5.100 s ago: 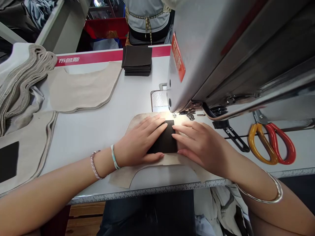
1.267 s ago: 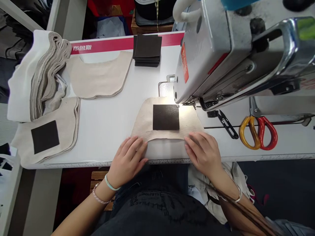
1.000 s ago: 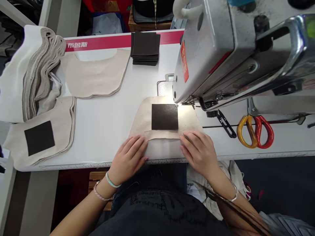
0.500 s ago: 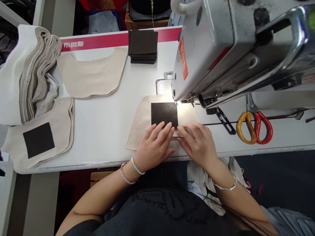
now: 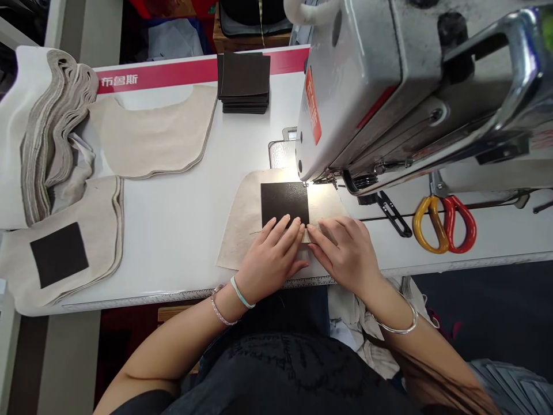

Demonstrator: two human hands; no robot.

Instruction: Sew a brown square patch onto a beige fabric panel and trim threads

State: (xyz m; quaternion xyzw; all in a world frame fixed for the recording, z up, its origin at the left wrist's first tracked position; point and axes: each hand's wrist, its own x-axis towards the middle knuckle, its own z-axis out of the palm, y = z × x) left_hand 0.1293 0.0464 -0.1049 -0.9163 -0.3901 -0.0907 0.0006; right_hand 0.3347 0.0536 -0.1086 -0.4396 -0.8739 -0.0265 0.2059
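The left hand (image 5: 270, 253) lies flat, fingers together, on the near edge of the patch (image 5: 284, 203); the right hand (image 5: 343, 249), fingers spread, presses the cloth (image 5: 237, 230) beside it. Both pieces look thin, limp and apt to slide; flat pressure at the edges suits them.

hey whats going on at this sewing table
A person sits at a sewing machine with both hands flat on a beige fabric piece. The left hand has its fingertips on the near edge of a dark square patch lying on that fabric; the right hand presses the fabric beside it. The patch's far corner sits by the needle.
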